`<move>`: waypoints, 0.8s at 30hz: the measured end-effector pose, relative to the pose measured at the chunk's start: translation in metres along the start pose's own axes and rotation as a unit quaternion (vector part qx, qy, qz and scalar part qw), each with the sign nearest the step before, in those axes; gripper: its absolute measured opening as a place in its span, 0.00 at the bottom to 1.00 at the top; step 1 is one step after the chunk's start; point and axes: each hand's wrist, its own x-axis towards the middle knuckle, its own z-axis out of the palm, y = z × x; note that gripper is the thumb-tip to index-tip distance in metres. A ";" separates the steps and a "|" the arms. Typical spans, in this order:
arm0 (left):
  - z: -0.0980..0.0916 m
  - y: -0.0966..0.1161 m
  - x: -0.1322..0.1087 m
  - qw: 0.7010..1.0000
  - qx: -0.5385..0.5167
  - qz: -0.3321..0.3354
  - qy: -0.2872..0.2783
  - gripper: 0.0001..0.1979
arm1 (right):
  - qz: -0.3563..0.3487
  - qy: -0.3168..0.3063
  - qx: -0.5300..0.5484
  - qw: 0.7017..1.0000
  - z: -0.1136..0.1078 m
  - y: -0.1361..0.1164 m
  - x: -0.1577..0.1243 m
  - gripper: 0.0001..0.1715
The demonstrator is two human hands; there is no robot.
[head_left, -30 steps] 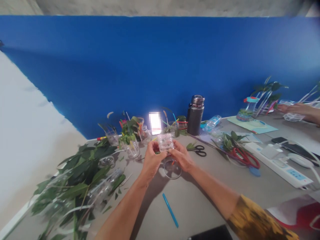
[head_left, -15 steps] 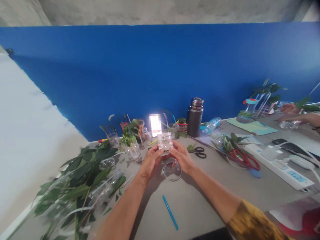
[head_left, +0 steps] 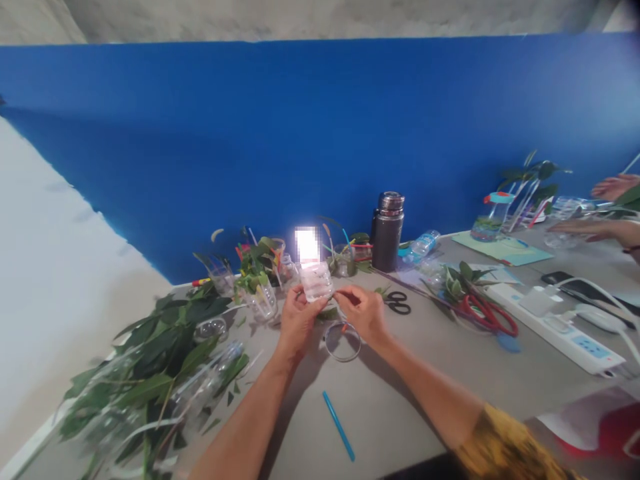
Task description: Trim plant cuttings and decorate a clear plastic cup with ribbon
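My left hand (head_left: 299, 323) is closed around the lower left of a clear ribbed plastic cup (head_left: 317, 281), which looks like a cut bottle end and is tilted. At its lower right edge, the fingertips of my right hand (head_left: 364, 313) are pinched together; what they grip, if anything, is too small to make out. Just below both hands lies a clear round ring-shaped piece (head_left: 343, 342) with a small orange bit at its upper edge. A blue straw (head_left: 339, 427) rests on the table nearer to me.
Black scissors (head_left: 399, 303) lie right of my hands, with a dark thermos (head_left: 387, 232) behind. Leaves (head_left: 160, 360) pile up at left. Red-handled scissors (head_left: 487, 317) and a white power strip (head_left: 555, 330) lie at right. Another person's hand (head_left: 583, 229) is at far right.
My right hand has let go of the cup's side and now pinches at its lower edge. The cup has tilted and shifted slightly left. The other person's hands have moved apart.
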 end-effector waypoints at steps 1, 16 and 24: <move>0.001 0.000 -0.001 1.000 0.011 0.008 0.005 0.32 | -0.002 0.002 0.008 1.000 0.000 0.000 0.000 0.07; 0.005 -0.003 -0.006 0.993 0.088 0.069 0.038 0.32 | -0.055 0.004 -0.070 0.996 -0.002 -0.002 0.000 0.14; 0.006 -0.013 -0.006 0.985 0.134 0.093 0.055 0.33 | -0.101 0.013 -0.256 0.961 -0.001 0.000 -0.002 0.13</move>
